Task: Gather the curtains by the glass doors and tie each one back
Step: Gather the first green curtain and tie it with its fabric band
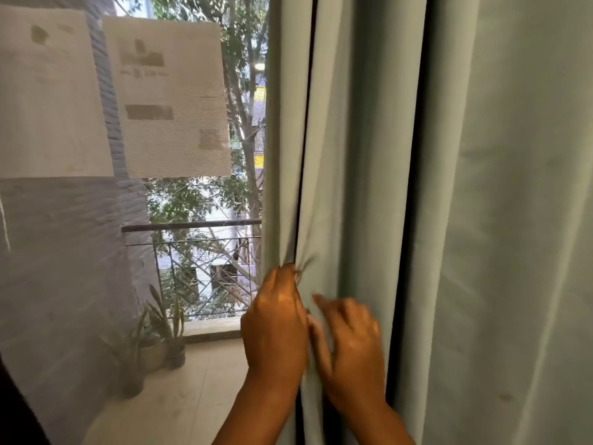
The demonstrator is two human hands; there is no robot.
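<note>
Curtain of pale grey-green cloth, hanging in long upright folds over the right half of the view, beside the glass door. Left hand at the curtain's leading edge, low in the frame, fingers curled and bunching a fold of the cloth at the fingertips, with creases fanning upward from the pinched spot. Right hand just beside it, nearly touching, laid against the next fold with fingers loosely spread and straightish, holding nothing; slightly blurred, so fingertip contact with the cloth hard to judge. Both forearms rising from the bottom edge, close together. Dark narrow gap running up between two folds, directly above the hands.

Sheer mesh screen covering the left side. Two sheets of paper fixed high on the glass, print too blurred to read. Beyond the glass, balcony floor in pale tile, two potted plants with long pointed leaves near the left wall, metal railing with crossed bars, and trees with buildings behind.
</note>
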